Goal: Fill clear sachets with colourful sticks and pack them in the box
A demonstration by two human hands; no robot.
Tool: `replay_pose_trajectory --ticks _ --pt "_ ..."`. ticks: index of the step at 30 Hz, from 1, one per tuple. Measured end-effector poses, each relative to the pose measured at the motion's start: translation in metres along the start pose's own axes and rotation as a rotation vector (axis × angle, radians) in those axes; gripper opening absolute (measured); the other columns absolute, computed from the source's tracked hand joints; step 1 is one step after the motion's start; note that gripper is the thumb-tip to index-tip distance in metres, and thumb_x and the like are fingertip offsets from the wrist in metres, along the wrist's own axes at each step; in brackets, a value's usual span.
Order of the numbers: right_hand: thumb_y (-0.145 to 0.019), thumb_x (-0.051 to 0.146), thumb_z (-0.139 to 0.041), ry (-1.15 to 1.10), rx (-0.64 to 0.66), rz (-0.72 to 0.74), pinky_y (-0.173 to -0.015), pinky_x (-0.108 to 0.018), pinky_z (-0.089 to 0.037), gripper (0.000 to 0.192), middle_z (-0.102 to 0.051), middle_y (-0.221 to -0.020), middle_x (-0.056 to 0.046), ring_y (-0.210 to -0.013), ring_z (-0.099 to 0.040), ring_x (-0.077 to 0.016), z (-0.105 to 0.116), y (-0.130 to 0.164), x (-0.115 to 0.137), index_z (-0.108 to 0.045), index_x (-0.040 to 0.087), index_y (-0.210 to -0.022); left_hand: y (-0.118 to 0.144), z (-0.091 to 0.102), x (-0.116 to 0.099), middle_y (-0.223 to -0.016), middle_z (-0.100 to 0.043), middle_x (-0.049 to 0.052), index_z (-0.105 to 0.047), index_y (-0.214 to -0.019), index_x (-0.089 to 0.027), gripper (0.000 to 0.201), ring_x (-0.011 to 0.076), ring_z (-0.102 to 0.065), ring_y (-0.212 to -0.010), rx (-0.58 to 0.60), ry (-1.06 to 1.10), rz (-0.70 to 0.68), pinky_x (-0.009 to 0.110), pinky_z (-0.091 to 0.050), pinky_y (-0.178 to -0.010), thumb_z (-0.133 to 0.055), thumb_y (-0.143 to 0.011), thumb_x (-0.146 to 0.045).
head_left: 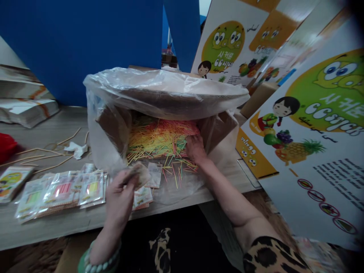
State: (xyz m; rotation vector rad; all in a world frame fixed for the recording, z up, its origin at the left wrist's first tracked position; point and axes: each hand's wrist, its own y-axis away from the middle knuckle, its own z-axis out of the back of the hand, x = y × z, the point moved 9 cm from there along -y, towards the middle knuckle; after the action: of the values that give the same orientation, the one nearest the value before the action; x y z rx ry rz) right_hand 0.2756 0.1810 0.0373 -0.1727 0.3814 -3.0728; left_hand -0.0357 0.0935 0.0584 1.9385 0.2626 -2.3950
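Observation:
A cardboard box lined with a clear plastic bag [170,85] lies with its opening toward me. Inside spreads a heap of thin coloured sticks [153,138], yellow, green, pink and orange, some spilling over the front. My right hand [196,148] reaches into the heap at its right side; the fingertips are partly among the sticks, so their grip is hidden. My left hand [121,189], in front of the box, pinches a small clear packet [140,174]. More small packets [143,198] lie just beneath it, near the table edge.
Filled packets with coloured sticks [62,189] lie in overlapping piles at left, beside a small printed box [13,182]. Beige cords [54,155] and a white scrap [76,149] lie behind them. Stacked flat cartons [25,110] stand back left; large printed cartons [309,125] crowd the right.

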Motion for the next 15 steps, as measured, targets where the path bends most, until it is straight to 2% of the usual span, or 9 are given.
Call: replay_pose_trajectory --ticks 2,4,7,8,10,12,13,15 --pt "-0.087 0.016 -0.043 -0.24 -0.071 -0.098 -0.102 -0.043 -0.035 0.029 -0.066 -0.104 -0.015 -0.106 -0.054 -0.0277 0.009 0.004 -0.007 -0.063 0.012 -0.108 0.006 -0.028 0.011 -0.078 -0.071 0.002 -0.075 -0.077 -0.018 0.015 0.0209 -0.063 -0.081 0.198 0.064 0.094 0.03 -0.05 -0.075 -0.071 -0.073 -0.032" --pt "-0.088 0.026 -0.043 -0.633 -0.1 -0.19 -0.093 -0.038 -0.042 0.023 -0.066 -0.093 -0.01 -0.094 -0.058 -0.0242 0.008 0.011 -0.01 -0.064 0.017 -0.095 0.01 -0.044 0.027 -0.08 -0.073 0.003 -0.075 -0.079 -0.017 0.019 0.0211 -0.064 -0.081 0.286 0.185 0.23 0.03 -0.05 -0.076 -0.075 -0.067 -0.032" --pt "-0.085 0.038 -0.048 -1.216 -0.018 -0.198 -0.084 -0.034 -0.046 0.023 -0.064 -0.079 -0.004 -0.081 -0.059 -0.0192 -0.009 0.022 0.009 -0.061 0.02 -0.078 0.012 -0.051 0.048 -0.087 -0.075 0.006 -0.075 -0.088 -0.015 0.033 0.0205 -0.066 -0.082 0.274 0.334 0.412 0.031 -0.051 -0.079 -0.08 -0.06 -0.031" --pt "-0.084 0.04 -0.049 -1.33 0.02 -0.184 -0.084 -0.033 -0.046 0.024 -0.063 -0.075 -0.003 -0.079 -0.059 -0.0182 -0.016 0.026 0.018 -0.061 0.02 -0.076 0.013 -0.052 0.052 -0.088 -0.075 0.007 -0.075 -0.089 -0.014 0.035 0.0203 -0.067 -0.081 0.268 0.354 0.449 0.031 -0.051 -0.079 -0.082 -0.058 -0.03" --pt "-0.081 0.04 -0.053 -1.409 0.092 -0.169 -0.083 -0.032 -0.047 0.023 -0.062 -0.072 -0.001 -0.077 -0.059 -0.017 -0.032 0.037 0.037 -0.061 0.02 -0.075 0.015 -0.054 0.059 -0.088 -0.076 0.009 -0.075 -0.089 -0.013 0.036 0.0203 -0.067 -0.078 0.275 0.355 0.488 0.032 -0.052 -0.076 -0.082 -0.058 -0.03" --pt "-0.079 0.037 -0.054 -1.365 0.15 -0.169 -0.08 -0.03 -0.047 0.019 -0.062 -0.074 -0.001 -0.076 -0.058 -0.0159 -0.05 0.049 0.052 -0.06 0.02 -0.074 0.015 -0.056 0.061 -0.088 -0.076 0.009 -0.075 -0.087 -0.014 0.03 0.0214 -0.067 -0.076 0.295 0.306 0.447 0.034 -0.053 -0.075 -0.079 -0.062 -0.029" --pt "-0.079 0.035 -0.055 -1.328 0.171 -0.168 -0.079 -0.029 -0.046 0.017 -0.062 -0.076 0.0 -0.077 -0.058 -0.0156 -0.058 0.055 0.059 -0.06 0.02 -0.075 0.013 -0.057 0.058 -0.089 -0.075 0.01 -0.074 -0.086 -0.014 0.024 0.0226 -0.068 -0.079 0.304 0.254 0.372 0.036 -0.053 -0.077 -0.075 -0.066 -0.028" --pt "-0.079 0.031 -0.055 -1.267 0.181 -0.176 -0.078 -0.028 -0.046 0.012 -0.062 -0.081 0.0 -0.08 -0.057 -0.0153 -0.069 0.063 0.067 -0.059 0.02 -0.08 0.011 -0.062 0.041 -0.102 -0.074 0.012 -0.073 -0.082 -0.016 0.012 0.0264 -0.068 -0.094 0.331 0.084 0.103 0.041 -0.052 -0.087 -0.066 -0.074 -0.021"
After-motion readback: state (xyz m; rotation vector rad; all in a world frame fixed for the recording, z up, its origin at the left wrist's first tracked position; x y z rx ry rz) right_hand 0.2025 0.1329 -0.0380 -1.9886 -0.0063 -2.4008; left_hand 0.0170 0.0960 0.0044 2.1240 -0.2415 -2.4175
